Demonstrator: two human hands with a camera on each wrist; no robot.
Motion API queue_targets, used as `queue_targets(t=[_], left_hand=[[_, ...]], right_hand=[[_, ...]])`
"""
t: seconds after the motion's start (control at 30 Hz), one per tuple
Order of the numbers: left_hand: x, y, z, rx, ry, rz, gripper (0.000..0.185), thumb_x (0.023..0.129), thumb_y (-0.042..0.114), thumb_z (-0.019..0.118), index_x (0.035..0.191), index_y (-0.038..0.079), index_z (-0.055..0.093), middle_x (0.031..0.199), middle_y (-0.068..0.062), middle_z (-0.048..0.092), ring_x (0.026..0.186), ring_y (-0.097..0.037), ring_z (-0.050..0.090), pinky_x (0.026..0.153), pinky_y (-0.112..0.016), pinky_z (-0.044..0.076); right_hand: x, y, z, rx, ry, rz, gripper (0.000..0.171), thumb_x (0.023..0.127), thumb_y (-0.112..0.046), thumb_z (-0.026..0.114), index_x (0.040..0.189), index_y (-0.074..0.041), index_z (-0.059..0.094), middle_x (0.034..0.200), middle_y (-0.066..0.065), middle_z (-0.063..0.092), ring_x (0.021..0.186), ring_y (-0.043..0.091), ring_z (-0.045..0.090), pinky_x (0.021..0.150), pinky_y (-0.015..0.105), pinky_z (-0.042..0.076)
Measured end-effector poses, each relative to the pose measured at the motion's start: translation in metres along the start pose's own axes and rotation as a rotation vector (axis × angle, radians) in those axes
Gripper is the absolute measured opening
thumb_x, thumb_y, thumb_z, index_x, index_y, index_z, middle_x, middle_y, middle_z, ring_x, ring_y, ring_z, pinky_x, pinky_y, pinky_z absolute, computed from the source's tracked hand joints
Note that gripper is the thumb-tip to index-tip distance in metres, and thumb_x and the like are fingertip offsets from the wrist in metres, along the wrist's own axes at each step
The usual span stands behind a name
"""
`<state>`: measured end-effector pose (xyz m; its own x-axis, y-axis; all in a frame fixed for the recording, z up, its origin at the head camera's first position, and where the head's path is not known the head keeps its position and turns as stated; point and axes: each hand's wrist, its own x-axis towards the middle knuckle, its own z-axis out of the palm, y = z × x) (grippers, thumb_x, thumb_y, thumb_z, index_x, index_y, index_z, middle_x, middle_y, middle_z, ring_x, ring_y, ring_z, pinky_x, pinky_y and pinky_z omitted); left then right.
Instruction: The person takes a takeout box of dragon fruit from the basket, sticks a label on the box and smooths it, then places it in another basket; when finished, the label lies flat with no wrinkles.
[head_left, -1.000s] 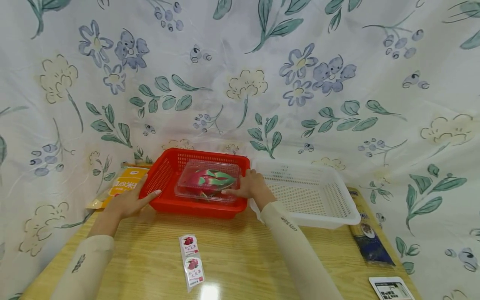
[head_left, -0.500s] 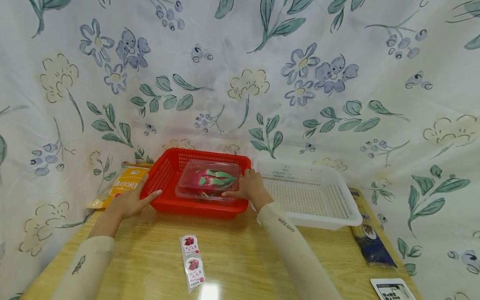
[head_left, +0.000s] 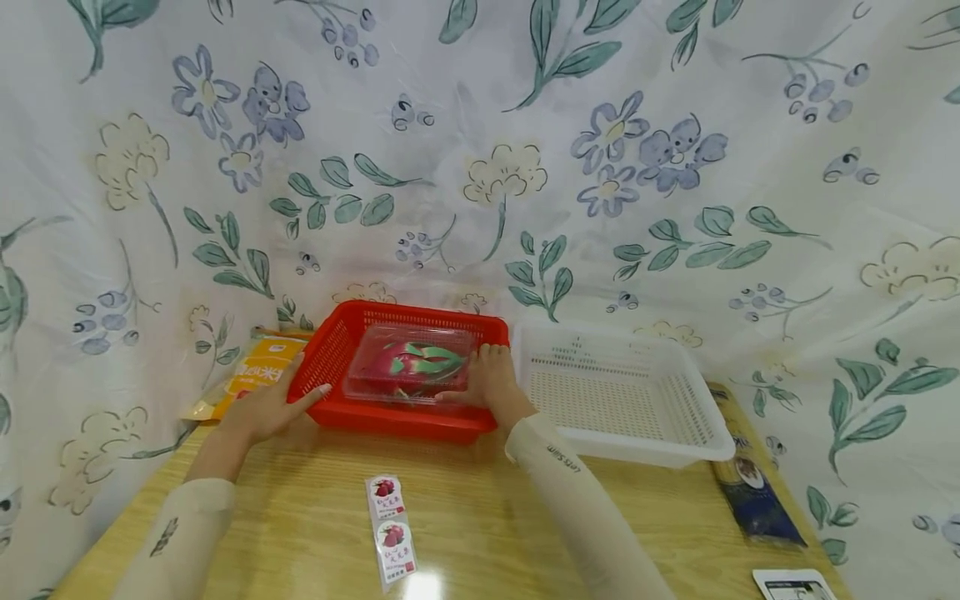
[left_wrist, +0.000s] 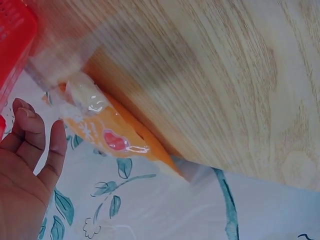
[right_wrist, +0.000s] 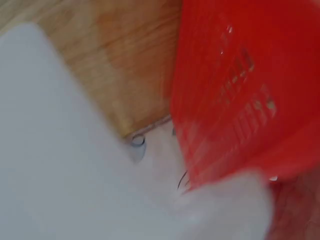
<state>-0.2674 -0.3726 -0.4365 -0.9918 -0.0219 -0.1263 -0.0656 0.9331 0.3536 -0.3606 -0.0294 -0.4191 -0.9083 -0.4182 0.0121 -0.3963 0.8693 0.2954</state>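
Two baskets stand side by side at the back of my worktop (head_left: 480,508): one red basket (head_left: 341,354) and one white basket (head_left: 660,442), their near corners touching or nearly so. One clear box (head_left: 408,367) lies inside the red basket, with one pink and green dragon fruit (head_left: 412,363) in it.

My right hand (head_left: 487,379) is at the right end of that box, thumb along its near edge and fingers curled against its side, so it has hold of the box. The right wrist view is too blurred to add anything beyond red and white basket walls over the wood.

My left hand (head_left: 266,408) rests flat against the outside of the red basket's left wall, fingers straight and holding nothing; in the left wrist view the fingers (left_wrist: 30,130) lie loose beside the red rim.

Just left of that hand lies one orange packet (head_left: 255,371), partly off the worktop's edge. In front of me is one strip of two fruit stickers (head_left: 390,529). To the right lie one dark blue packet (head_left: 753,500) and one white card (head_left: 795,583) at the corner.

The worktop is pale wood grain with a glossy shine. A white cloth printed with flowers and leaves (head_left: 480,167) hangs behind and around it.
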Motion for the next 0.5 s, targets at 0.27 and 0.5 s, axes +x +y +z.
queue_targets(t=[0.27,0.5], left_hand=[[-0.002,0.0,0.003,-0.01,0.03,0.006,0.103,0.091,0.08,0.029,0.159,0.012,-0.008,0.143,-0.038,0.04,0.095,-0.045,0.06,0.071,-0.05,0.053],[0.0,0.001,0.003,-0.035,0.027,-0.005,0.104,0.09,0.08,0.031,0.159,0.016,-0.01,0.131,-0.035,0.052,0.078,-0.028,0.063,0.063,-0.039,0.051]], right_hand=[[0.003,-0.019,0.004,0.016,-0.029,-0.003,0.106,0.078,-0.089,0.037,0.145,-0.007,0.045,0.126,0.008,0.06,0.11,0.024,0.055,0.097,0.034,0.048],[0.004,-0.027,0.008,0.169,-0.046,0.008,0.108,0.08,-0.087,0.039,0.149,-0.003,0.036,0.128,0.01,0.059,0.113,0.026,0.059,0.098,0.035,0.047]])
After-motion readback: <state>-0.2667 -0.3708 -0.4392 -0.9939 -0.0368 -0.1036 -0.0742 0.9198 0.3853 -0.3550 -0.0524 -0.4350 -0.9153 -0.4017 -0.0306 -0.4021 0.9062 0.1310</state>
